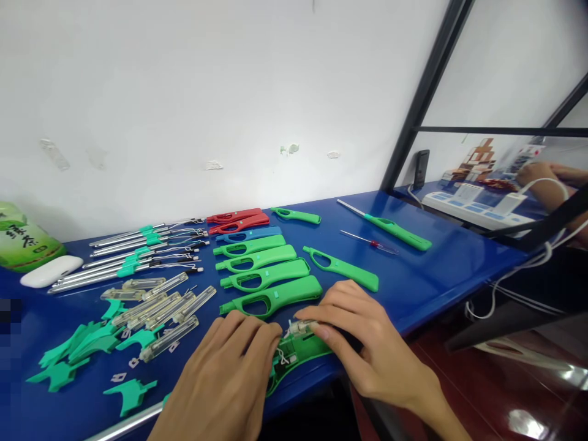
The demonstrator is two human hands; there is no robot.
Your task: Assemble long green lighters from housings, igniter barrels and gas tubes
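A white wall [257,92] rises behind the blue table [454,245].

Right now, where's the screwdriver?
In the head view, right of centre, the screwdriver lies on the blue table beyond the right hand, between a green shell and the green lighter with a rod.

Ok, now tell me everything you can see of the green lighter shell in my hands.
The green lighter shell looks like smooth plastic: a long, hollow half, open side up at the near edge of the blue table, slanting slightly up to the right. Small dark parts and thin white wire sit inside. The left hand curls over its left end, hiding it; the right hand, over its other end, pinches a clear fuel tank.
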